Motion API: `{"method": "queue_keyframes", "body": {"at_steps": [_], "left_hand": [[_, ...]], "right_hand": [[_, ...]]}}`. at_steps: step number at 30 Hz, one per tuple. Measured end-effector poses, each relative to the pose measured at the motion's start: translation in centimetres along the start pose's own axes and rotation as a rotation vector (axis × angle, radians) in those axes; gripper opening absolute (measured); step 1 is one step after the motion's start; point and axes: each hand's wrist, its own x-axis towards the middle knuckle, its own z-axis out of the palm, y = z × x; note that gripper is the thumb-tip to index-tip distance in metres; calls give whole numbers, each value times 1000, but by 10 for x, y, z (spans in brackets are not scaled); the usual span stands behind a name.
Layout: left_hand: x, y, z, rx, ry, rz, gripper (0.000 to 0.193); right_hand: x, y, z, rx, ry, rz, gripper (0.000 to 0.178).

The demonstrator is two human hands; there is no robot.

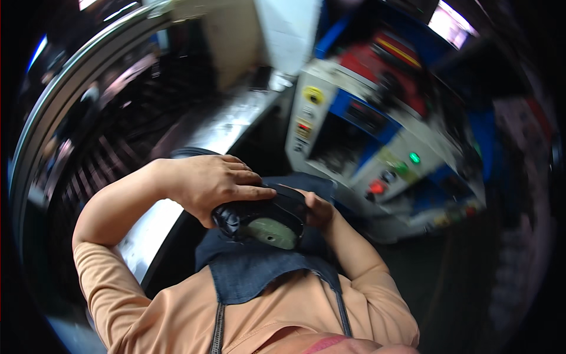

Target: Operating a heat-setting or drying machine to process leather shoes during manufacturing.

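Observation:
In front of my apron (pixel 242 277) I hold a black, glossy shoe (pixel 283 203) between both hands. A pale green last (pixel 271 233) with a small round hole shows in its opening, facing me. Across the upper left side of the shoe lies my left hand (pixel 221 186), its fingers pressed along the black surface. My right hand (pixel 318 209) grips the opposite side; most of its fingers are hidden behind the shoe. Dark, crinkled material bunches by the last, below my left hand.
A grey and blue machine (pixel 348 171) stands ahead to the right, with a lit green button (pixel 414 158), a red knob (pixel 377 187) and a yellow round label. Along my left runs a shiny metal ledge (pixel 227 127), beside a dark slatted rack (pixel 100 159) with a curved-looking metal frame.

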Motion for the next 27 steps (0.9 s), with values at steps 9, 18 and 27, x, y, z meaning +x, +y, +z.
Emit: {"method": "queue_keyframes", "body": {"at_steps": [9,18,27], "left_hand": [[101,-48,-23,271,752,-175,57],[-1,-180,131,191,589,-1040,49],[-10,-186,160,165,723,-1192,45]], "right_hand": [[-168,-41,37,-187,528,-683,89],[-300,-221,89,-678,1215,-1160,59],[-325,-425,14,-1963,1827,-384,63]]}}
